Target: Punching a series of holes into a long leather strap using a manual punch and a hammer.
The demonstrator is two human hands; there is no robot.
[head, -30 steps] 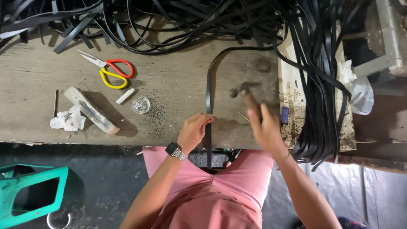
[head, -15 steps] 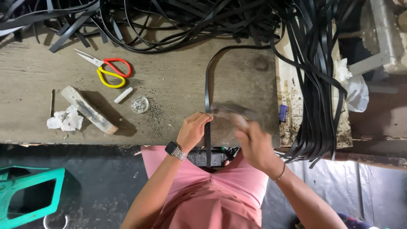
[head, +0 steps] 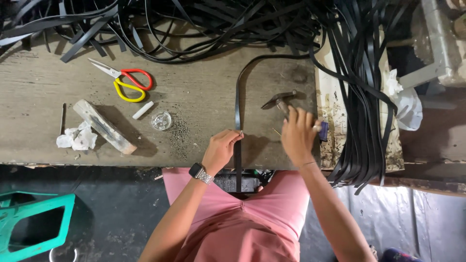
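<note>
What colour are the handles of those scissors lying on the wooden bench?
One handle loop is red, the other yellow, on the steel-bladed scissors, seen in the head view.

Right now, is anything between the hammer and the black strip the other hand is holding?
Nothing visible. The right hand holds the hammer raised beside the black strip, which the left hand pins to the wooden bench. Only bare wood lies between them.

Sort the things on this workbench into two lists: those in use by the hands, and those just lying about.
In use: hammer in the right hand; black strap pinned under the left hand.

Lying about: scissors, wooden block, small glass dish, white chalk piece, crumpled tissue.
</note>
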